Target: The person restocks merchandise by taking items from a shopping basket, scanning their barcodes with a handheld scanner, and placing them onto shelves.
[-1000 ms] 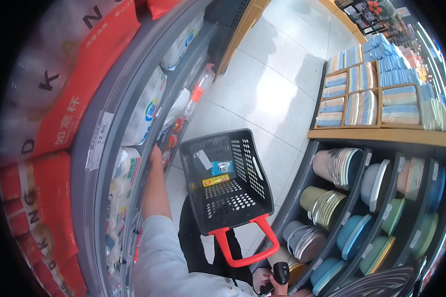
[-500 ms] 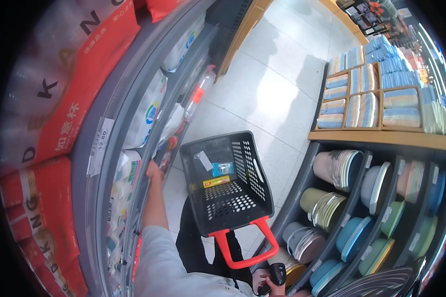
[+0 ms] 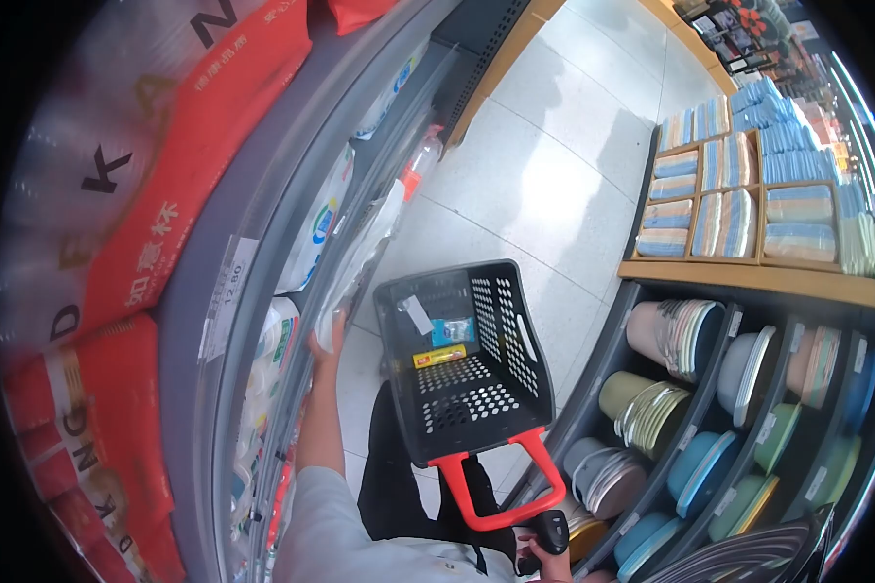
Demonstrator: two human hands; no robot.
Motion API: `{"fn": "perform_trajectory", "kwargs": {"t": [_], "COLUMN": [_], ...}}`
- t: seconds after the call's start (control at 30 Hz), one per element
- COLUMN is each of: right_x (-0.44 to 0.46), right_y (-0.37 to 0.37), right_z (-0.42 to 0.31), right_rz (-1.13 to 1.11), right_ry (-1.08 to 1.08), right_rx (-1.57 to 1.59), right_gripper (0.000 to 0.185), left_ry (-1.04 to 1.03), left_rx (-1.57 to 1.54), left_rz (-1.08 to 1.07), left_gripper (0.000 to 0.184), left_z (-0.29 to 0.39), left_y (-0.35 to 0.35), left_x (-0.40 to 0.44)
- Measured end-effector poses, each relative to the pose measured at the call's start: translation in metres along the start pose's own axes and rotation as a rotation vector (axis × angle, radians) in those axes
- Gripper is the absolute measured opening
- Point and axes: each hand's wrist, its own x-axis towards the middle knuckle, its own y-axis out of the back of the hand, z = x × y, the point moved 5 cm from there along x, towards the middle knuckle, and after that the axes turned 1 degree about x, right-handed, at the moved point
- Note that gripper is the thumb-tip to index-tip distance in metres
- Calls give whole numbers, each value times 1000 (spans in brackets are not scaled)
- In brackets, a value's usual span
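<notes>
White package [image 3: 364,255] has shifted outward — left fingers [image 3: 338,319] hold its end.

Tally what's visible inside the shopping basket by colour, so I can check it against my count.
Yellow pack: 1
Blue packet: 1
White item: 1
Total visible in the basket: 3

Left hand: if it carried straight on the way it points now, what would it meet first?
Most likely the white package beside the shelf; the left hand already appears to be touching its near end, though depth is hard to judge from this one view.
</notes>
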Motion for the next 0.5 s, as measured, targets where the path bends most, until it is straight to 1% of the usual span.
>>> {"fn": "perform_trajectory", "kwargs": {"t": [0.03, 0.1, 0.13, 0.2, 0.23, 0.3, 0.33, 0.37, 0.43, 0.47, 0.5], "right_x": [-1, -4, -5, -6, -6, -5, -4, -4, -2, -1, 0], "right_y": [-4, -10, -14, -21, -21, -22, -22, -22, -22, -23, -23], "right_z": [-3, -11, -16, -20, -19, -18, -17, -16, -15, -14, -14], "right_rz": [-3, -9, -13, -18, -20, -24, -23, -22, -18, -16, -12], "right_ry": [6, 16, 22, 29, 22, 10, 5, -3, -17, -24, -28], "right_rx": [-5, -15, -20, -25, -21, -13, -10, -7, 0, 4, 6], "right_gripper": [28, 28, 27, 27, 28, 31, 32, 33, 36, 37, 37], "left_ry": [-2, 72, 71, 67, 66, -421, -483, -481, -527, -527, -481], "left_rx": [0, 154, 155, -83, -82, -127, -98, -100, 15, 12, 48], "left_rz": [0, -55, -55, -198, -197, 66, 99, 97, 170, 167, 208], "left_gripper": [43, 42, 42, 47, 47, 36, 41, 41, 43, 43, 47], "left_z": [-5, -16, -17, -16, -3, 49, 60, 67, 89, 97, 100], "left_y": [-1, -3, -2, -7, -6, 7, 6, 5, 1, -1, 0], "left_x": [3, 7, 8, 8, 4, -9, -10, -11, -17, -23, -31]}}
